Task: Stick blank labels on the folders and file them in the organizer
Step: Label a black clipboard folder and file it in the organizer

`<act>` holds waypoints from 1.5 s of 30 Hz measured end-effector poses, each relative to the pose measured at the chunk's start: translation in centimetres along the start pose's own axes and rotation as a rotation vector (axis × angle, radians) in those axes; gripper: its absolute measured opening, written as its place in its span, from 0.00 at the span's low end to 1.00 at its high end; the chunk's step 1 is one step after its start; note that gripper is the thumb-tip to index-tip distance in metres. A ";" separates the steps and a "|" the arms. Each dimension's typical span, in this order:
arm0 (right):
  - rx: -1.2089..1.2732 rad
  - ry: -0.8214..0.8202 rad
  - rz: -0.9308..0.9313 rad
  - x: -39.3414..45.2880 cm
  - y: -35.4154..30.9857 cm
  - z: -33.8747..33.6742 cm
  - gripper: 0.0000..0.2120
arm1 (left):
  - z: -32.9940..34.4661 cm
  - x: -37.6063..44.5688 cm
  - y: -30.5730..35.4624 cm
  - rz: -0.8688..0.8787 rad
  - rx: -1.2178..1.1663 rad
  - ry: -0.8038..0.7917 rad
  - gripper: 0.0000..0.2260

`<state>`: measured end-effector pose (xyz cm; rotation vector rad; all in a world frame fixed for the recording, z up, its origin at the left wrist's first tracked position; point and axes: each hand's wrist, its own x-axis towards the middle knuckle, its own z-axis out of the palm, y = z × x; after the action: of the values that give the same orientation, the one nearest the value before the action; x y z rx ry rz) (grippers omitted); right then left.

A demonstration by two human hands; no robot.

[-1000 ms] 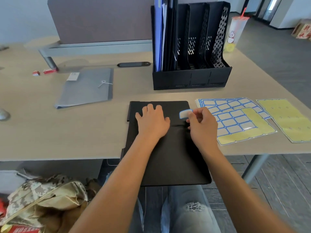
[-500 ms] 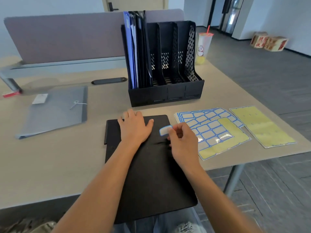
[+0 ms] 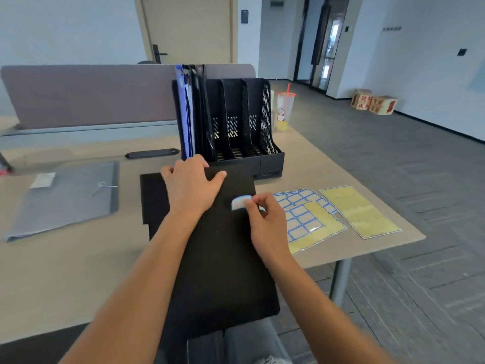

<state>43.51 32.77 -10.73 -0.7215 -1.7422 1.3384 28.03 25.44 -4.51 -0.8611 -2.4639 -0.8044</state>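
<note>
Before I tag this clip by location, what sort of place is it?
Probably an office: a pale wooden desk with a grey fabric partition screen, a black slotted file organizer and grey carpet-tile floor.

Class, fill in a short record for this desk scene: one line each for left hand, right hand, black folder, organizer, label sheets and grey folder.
left hand: rests flat on the black folder
right hand: pinches a blank label
black folder: flat, overhanging the desk's near edge
organizer: upright; folders in its leftmost slot
label sheets: right of the black folder
grey folder: flat at left, already labelled
</note>
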 end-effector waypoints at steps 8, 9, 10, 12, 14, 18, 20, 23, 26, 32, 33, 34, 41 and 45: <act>0.166 0.042 -0.205 -0.3 -6.6 -1.8 0.05 | -8.0 0.6 4.5 0.098 -0.080 0.231 0.15; 0.190 0.049 -0.230 -0.2 -7.5 -1.9 0.05 | -9.1 0.7 5.0 0.111 -0.082 0.263 0.15; 0.209 0.051 -0.255 -0.1 -8.4 -2.0 0.05 | -10.1 0.7 5.4 0.124 -0.080 0.294 0.14; 0.228 0.041 -0.308 0.0 -10.2 -2.1 0.06 | -12.1 0.8 6.0 0.150 -0.078 0.341 0.13; 0.228 0.032 -0.351 0.2 -11.5 -2.1 0.06 | -13.8 0.7 6.4 0.170 -0.091 0.375 0.13; 0.248 0.018 -0.382 0.1 -12.1 -1.6 0.04 | -15.3 0.1 6.1 0.184 -0.108 0.380 0.11; 0.252 0.014 -0.380 -0.3 -11.5 -1.4 0.04 | -15.1 -0.5 5.7 0.186 -0.101 0.349 0.10; 0.263 0.013 -0.341 -0.9 -10.0 -1.3 0.03 | -14.2 -1.4 5.5 0.215 -0.089 0.293 0.08; 0.266 0.011 -0.301 -0.9 -9.5 -1.4 0.03 | -14.1 -1.5 5.8 0.250 -0.101 0.254 0.06; 0.247 0.036 -0.307 -0.1 -10.8 -2.5 0.03 | -14.9 -1.1 6.4 0.412 -0.113 0.091 0.13; 0.245 0.061 -0.305 -0.2 -11.0 -2.8 0.03 | -14.9 -1.2 6.5 0.416 -0.111 0.087 0.13; 0.247 0.087 -0.299 -0.4 -11.3 -3.1 0.03 | -14.9 -1.3 6.5 0.418 -0.116 0.092 0.13; 0.242 0.160 -0.324 -1.4 -12.9 -4.8 0.04 | -14.8 -2.6 6.8 0.427 -0.155 0.145 0.10; 0.195 0.099 -0.384 -1.8 -13.7 -4.5 0.04 | -15.0 -2.7 7.1 0.422 -0.115 0.156 0.11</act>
<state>48.77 29.81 2.52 -0.3175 -1.5498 1.1637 37.42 19.35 8.01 -1.2537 -2.0157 -0.8253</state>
